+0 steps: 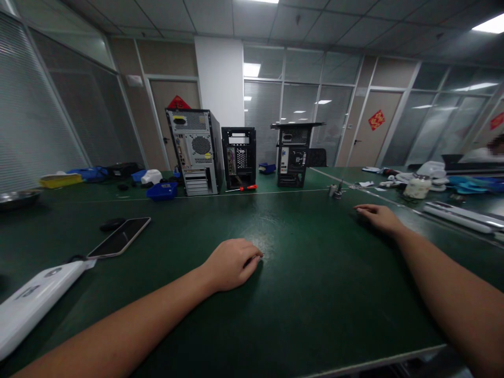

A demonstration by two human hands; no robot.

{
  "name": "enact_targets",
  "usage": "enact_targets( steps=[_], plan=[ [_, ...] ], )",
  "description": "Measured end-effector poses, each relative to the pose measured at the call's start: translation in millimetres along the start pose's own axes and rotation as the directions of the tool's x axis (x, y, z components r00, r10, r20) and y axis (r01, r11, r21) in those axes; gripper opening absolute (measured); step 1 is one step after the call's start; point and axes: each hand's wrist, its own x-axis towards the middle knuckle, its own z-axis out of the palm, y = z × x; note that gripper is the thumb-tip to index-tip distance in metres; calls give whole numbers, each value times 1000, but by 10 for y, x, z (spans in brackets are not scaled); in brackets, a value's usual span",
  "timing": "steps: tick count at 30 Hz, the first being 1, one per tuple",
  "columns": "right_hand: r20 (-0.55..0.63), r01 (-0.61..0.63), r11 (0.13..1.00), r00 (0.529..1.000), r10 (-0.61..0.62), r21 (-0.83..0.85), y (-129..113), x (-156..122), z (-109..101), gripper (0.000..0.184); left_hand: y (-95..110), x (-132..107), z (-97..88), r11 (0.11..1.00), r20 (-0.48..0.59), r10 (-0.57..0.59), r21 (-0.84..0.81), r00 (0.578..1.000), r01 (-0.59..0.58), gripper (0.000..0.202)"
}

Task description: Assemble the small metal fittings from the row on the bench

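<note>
Left hand (233, 265) and right hand (380, 218) are well apart on the desk (307, 283), both curled, can't tell if pinching anything. Metal bits (337, 193) sit just past the right one. Red door sign (376, 120) is unreadable tbh.

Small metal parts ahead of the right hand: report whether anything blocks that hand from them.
Nothing visible stands between the right hand and the small metal parts; only green tabletop shows between them.
</note>
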Motion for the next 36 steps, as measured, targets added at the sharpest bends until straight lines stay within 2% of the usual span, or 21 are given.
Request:
enact_targets(
  steps=[5,8,10,13,15,20,24,27,29,31,33,36],
  plan=[
    [-14,140,989,990,-141,-37,-16,84,56,42,-5,-7,3,1000,3,-5,1,1000,5,27],
    [-34,215,976,976,-213,44,-174,90,108,44,-21,-12,4,1000,-1,-3,8,1000,3,28],
    [-83,294,956,953,-291,20,-363,50,154,43,-30,-15,5,1000,-3,-3,7,1000,3,28],
    [-174,471,876,859,-482,-103,-758,-99,240,39,-32,-17,4,1000,-8,-9,3,1000,9,28],
    [-177,581,806,787,-592,-113,-1075,-259,308,35,-26,-16,-2,1000,-14,-19,-9,1000,19,28],
    [-84,790,612,613,-786,40,-1889,-830,523,21,-6,-4,-25,996,-33,-59,-62,998,57,28],
    [1,866,469,476,-879,175,-2367,-1344,750,19,-12,-1,-30,992,-20,-98,-81,995,96,29],
    [87,900,387,377,-922,200,-2554,-1640,933,25,-41,-3,-22,992,-13,-94,-91,996,92,29],
    [132,926,319,297,-946,199,-2602,-1758,1041,26,-65,1,-11,994,-10,-73,-88,997,72,26],
    [136,945,261,237,-962,197,-2604,-1812,1122,25,-81,9,-1,995,-6,-51,-82,999,50,23],
    [121,953,236,216,-969,191,-2584,-1824,1171,24,-85,18,9,996,-6,-43,-82,999,43,21],
    [99,958,230,215,-972,172,-2557,-1813,1190,24,-81,26,22,995,-14,-49,-90,999,47,17]
  ],
)
